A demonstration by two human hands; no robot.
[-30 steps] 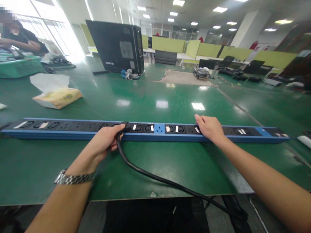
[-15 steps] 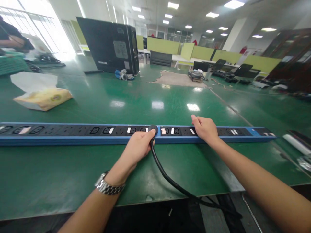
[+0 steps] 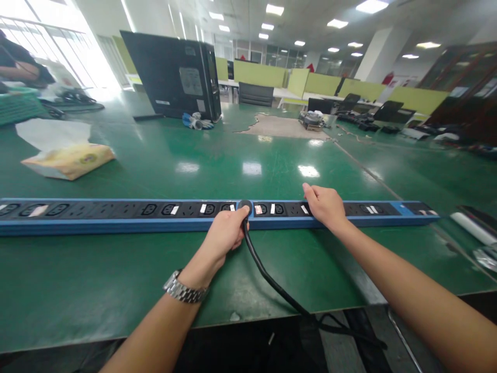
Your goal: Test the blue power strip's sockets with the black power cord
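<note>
A long blue power strip (image 3: 116, 217) with black sockets lies across the green table (image 3: 97, 269) in front of me. My left hand (image 3: 227, 233) grips a black plug (image 3: 244, 205) seated on the strip near its middle. The plug's black cable (image 3: 272, 282) runs back over the table's near edge and down to the floor. My right hand (image 3: 325, 206) rests flat on the strip a little to the right, fingers pressing on its top. A metal watch (image 3: 183, 291) sits on my left wrist.
A yellow tissue pack (image 3: 72, 159) lies at the left. A black computer tower (image 3: 174, 75) stands at the back, with blue-white cable ends (image 3: 196, 122) beside it. A person sits at the far left by a green basket (image 3: 19, 106). White items (image 3: 471, 228) lie at the right.
My left hand has carried the plug rightward along the strip, from left of the blue middle socket to on it. My right hand has stayed on the strip.
</note>
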